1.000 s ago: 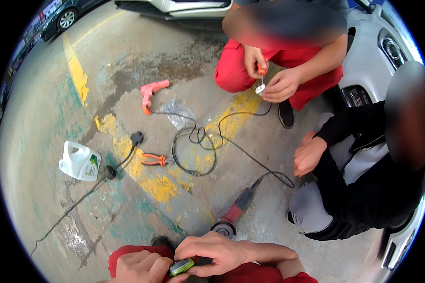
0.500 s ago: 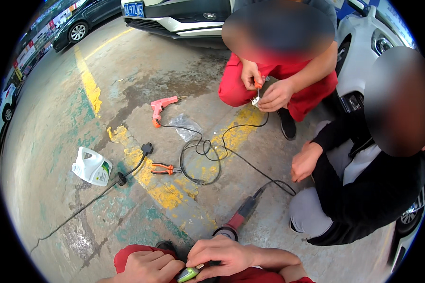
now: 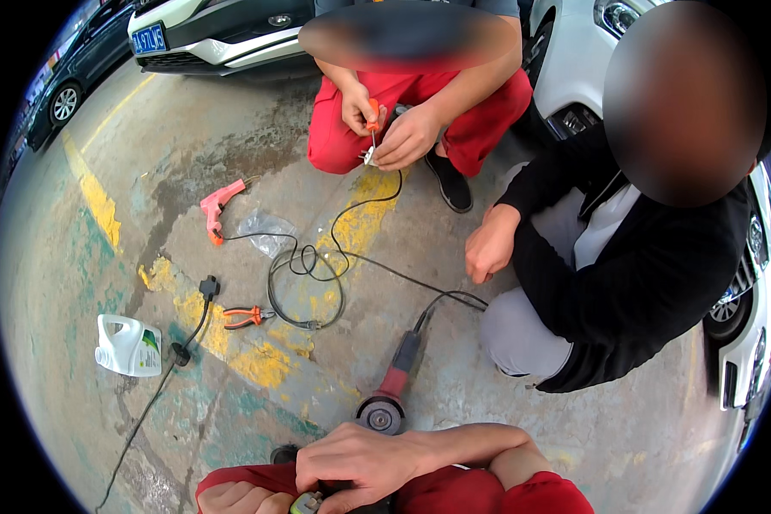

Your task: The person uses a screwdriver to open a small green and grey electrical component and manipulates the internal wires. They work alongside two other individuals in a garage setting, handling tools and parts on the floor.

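At the lower edge, above my red-trousered lap, my left hand (image 3: 244, 499) is closed around one end of a small yellow-green object (image 3: 306, 504). My right hand (image 3: 355, 463) bends over from the right and grips its other end with thumb and fingers. Much of the object is hidden, so its kind is unclear. Just beyond my right hand, an angle grinder (image 3: 394, 381) lies on the ground, its disc towards me. Across from me, a crouching person in red trousers holds an orange-handled screwdriver (image 3: 373, 116) to a small white plug (image 3: 368, 157) on a black cord.
Pliers (image 3: 247, 317), a pink pistol-shaped tool (image 3: 218, 206), a clear plastic bag (image 3: 268, 231) and a coiled black cord (image 3: 343, 300) lie mid-ground. Left are a white jug (image 3: 128, 347) and a black plug (image 3: 209, 285). Another person (image 3: 625, 265) squats right; parked cars (image 3: 223, 38) stand behind.
The whole view has shifted, so the ground things and both people appear further left, and the grinder's disc shows more fully. My hands sit lower left, still on the yellow-green object.
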### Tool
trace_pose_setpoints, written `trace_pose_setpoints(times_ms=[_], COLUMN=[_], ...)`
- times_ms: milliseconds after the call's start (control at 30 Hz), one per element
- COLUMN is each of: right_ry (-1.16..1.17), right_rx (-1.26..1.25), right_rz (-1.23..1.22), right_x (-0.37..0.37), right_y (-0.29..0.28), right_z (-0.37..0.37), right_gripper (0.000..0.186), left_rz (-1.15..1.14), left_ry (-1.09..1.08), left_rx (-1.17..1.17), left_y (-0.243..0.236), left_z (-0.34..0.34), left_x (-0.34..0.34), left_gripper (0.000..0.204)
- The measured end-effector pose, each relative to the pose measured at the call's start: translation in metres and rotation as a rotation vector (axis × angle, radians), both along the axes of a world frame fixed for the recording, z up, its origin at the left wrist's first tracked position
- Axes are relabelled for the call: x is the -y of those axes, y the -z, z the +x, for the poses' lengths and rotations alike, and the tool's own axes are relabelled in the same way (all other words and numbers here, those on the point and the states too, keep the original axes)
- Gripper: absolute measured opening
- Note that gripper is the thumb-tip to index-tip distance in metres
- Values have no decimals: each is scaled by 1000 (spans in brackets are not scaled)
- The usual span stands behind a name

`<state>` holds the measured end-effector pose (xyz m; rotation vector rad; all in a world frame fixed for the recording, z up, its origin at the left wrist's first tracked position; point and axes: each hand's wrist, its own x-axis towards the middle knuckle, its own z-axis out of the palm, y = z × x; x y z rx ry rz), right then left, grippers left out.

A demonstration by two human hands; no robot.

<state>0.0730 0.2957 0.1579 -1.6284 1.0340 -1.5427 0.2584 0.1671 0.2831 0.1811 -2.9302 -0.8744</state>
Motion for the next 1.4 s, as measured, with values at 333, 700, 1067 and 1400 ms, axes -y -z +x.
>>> trace_pose_setpoints(times_ms=[333, 700, 1067, 1400], right_ry=[-14, -405, -616, -461], right_rx=[83, 439, 557, 458], right_rz=[70, 459, 539, 445], right_x=[1, 2, 5, 2], right_y=[6, 2, 1, 6], right_z=[0, -9, -14, -15], right_gripper=[46, 22, 24, 20], left_rz=[-14, 64, 44, 71], left_ry=[-5, 5, -27, -59], left_rx=[-34, -99, -39, -105], left_y=[9, 19, 20, 22], left_z=[-4, 0, 7, 1], left_x=[6, 9, 13, 14], left_gripper=[36, 53, 52, 47])
